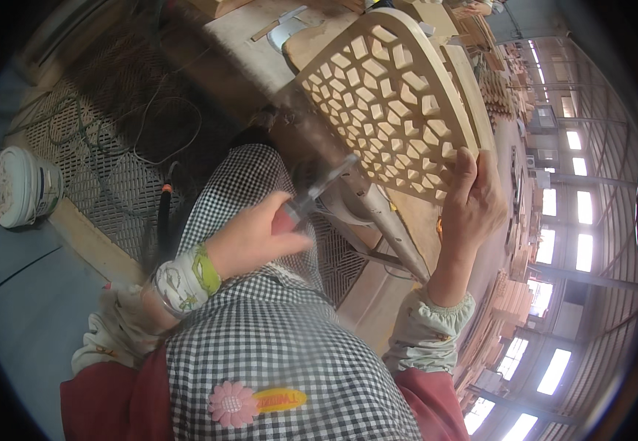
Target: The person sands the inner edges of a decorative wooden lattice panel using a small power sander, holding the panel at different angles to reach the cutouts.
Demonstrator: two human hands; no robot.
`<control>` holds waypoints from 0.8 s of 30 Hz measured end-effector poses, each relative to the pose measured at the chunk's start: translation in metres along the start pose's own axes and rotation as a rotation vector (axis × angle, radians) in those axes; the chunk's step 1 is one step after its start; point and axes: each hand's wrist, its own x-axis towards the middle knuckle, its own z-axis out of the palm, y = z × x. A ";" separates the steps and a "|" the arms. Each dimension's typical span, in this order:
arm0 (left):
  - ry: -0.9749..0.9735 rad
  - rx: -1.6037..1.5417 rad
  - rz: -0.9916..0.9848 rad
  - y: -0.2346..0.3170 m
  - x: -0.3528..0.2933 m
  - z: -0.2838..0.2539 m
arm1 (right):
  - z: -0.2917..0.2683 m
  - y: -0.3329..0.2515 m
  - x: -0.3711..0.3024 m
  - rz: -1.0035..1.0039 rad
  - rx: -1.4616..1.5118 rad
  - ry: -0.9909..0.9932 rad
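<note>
My left hand (pixel 253 235) is closed around the red handle of a hand tool (pixel 327 181) with a straight grey metal shaft. Motion blurs it, so its exact kind is unclear. The shaft points up and right, and its tip appears close to the lower left edge of a wooden lattice panel (pixel 381 114). This pale, rounded panel is pierced by many angular holes and stands tilted. With thumb in front and fingers behind, my right hand (pixel 475 202) grips the panel's lower right corner.
A worktable (pixel 242 33) lies beyond the panel, with a metal beam (pixel 388 228) below it. At left are a white bucket (pixel 32 187), a dark hose (pixel 164 209) and perforated floor matting (pixel 91 140). Stacked wood (pixel 506 301) stands at right. Another person's hand (pixel 474 9) shows at the top.
</note>
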 end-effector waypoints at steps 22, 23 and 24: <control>0.381 0.721 0.178 0.062 0.060 0.035 | 0.002 -0.007 -0.007 -0.100 -0.052 0.085; 0.382 0.723 0.179 0.062 0.061 0.035 | 0.002 -0.006 -0.006 -0.101 -0.048 0.085; 0.382 0.726 0.179 0.063 0.062 0.035 | 0.001 -0.005 -0.006 -0.101 -0.044 0.086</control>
